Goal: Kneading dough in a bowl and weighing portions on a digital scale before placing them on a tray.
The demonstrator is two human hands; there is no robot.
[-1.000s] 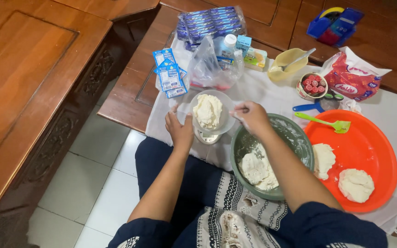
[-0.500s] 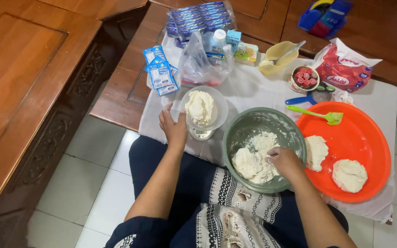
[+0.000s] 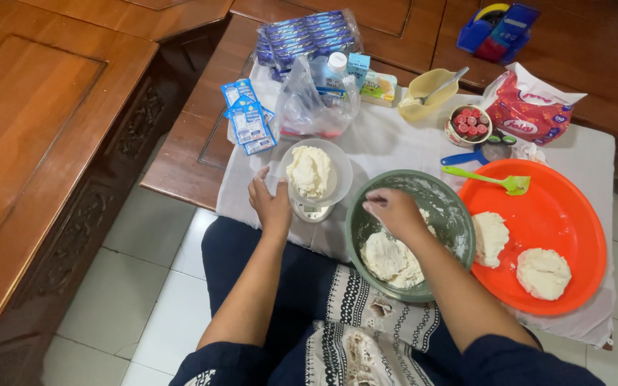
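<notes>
A clear bowl (image 3: 337, 179) with a lump of white dough (image 3: 309, 170) stands on a small kitchen scale (image 3: 311, 211) on the white cloth. My left hand (image 3: 271, 204) grips this bowl's left rim. Over the green mixing bowl (image 3: 441, 196), my right hand (image 3: 395, 212) has floury fingertips pinched together on a small bit of dough, pointing toward the scale. More dough (image 3: 389, 259) lies in the green bowl's bottom. To the right, an orange plate (image 3: 559, 214) carries two dough portions, one (image 3: 490, 236) by its left rim and one (image 3: 543, 271) further right.
A green spatula (image 3: 488, 179) lies across the orange plate's rim. Behind are blue sachets (image 3: 247, 123), a plastic bag (image 3: 309, 107), a stack of blue packs (image 3: 305, 32), a yellow cup with a spoon (image 3: 427, 93), a small tin (image 3: 468, 123) and a red-and-white bag (image 3: 531, 111). A wooden bench (image 3: 44, 129) stands to the left.
My right hand went from the clear bowl down into the green bowl's dough, then rose toward that bowl's upper left with fingers pinched. My left hand stayed at the clear bowl.
</notes>
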